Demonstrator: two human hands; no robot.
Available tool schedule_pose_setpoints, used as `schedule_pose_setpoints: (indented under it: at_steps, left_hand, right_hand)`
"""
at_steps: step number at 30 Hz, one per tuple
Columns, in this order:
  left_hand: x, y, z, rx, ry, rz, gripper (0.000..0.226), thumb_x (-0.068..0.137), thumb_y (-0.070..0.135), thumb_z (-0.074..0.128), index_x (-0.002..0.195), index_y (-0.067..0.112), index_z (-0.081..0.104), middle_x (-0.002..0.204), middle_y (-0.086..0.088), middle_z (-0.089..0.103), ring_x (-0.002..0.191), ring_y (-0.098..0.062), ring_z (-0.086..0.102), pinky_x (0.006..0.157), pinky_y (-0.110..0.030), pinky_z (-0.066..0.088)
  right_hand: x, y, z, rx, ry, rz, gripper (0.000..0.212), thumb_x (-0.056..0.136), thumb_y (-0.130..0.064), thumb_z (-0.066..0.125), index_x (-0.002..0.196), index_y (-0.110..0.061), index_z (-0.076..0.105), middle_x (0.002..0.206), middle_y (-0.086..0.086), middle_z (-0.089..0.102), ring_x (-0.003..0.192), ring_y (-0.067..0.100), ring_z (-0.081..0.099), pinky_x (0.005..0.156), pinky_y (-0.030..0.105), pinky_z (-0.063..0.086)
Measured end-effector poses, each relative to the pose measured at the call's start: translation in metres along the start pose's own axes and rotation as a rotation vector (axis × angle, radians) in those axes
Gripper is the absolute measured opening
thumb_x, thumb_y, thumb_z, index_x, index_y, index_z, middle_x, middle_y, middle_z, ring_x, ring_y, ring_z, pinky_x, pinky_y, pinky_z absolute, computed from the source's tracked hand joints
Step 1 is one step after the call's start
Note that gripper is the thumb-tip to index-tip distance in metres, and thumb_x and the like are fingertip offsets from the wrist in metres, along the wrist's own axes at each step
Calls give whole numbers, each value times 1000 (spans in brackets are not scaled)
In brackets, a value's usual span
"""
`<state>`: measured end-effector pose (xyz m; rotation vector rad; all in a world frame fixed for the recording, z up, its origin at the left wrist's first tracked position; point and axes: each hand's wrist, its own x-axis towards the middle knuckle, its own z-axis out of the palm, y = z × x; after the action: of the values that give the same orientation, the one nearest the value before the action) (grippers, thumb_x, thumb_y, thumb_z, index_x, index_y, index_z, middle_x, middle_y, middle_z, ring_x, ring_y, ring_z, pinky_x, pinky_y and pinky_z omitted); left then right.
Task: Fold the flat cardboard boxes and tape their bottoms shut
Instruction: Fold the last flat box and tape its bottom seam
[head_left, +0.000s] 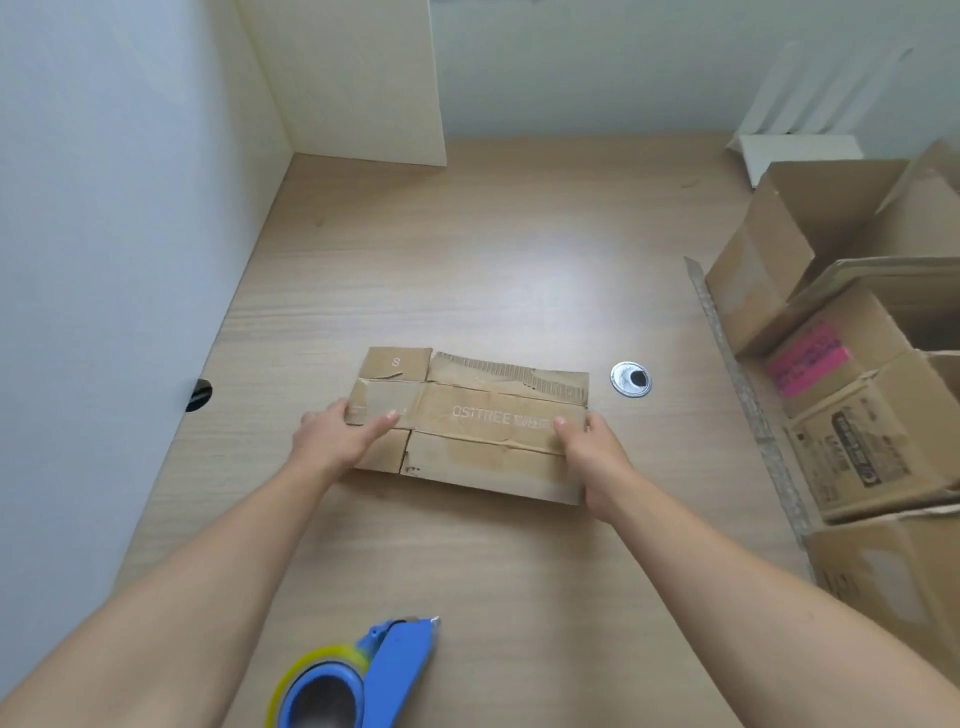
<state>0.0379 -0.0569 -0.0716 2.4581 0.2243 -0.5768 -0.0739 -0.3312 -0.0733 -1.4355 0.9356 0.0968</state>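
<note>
Wooden table (467, 260) bears tape dispenser (363, 675), open boxes (810, 249), perhaps flat box (478, 421).

One view: a wide-angle camera worn on the head, facing forward and steeply down onto the desk (493, 270). It sits close over the work. Forearms enter from both bottom corners. The left hand (332, 441) and right hand (597, 457) sit near frame centre, each holding an end of the flat cardboard box (483, 421). Tape dispenser (363, 675) is nearest the lens, cut by the bottom edge. Far wall (571, 67) runs across the top, left wall (104, 208) down the left side. Open boxes (857, 389) are clipped by the right edge.
</note>
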Motion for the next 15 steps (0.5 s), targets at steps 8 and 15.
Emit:
schedule_pose_setpoints:
  at_steps: [8,15]
  left_hand:
    - [-103,38,21,-528,-354,234,96,67,47,80,148,26,33,142,-2,48,117,-13,58,95,-29,47]
    - [-233,20,48,-496,-314,496,82,63,36,76,138,34,43,131,14,59,123,-14,57,82,-27,54]
  right_hand:
    - [-53,10,-96,148,-194,-247,35,94,-30,63,127,-36,51,122,-6,64,107,13,65,83,41,55]
    - [-145,48,-177,8,-260,-476,77,80,-36,75,140,-59,33,131,-23,56,115,9,63,91,32,52]
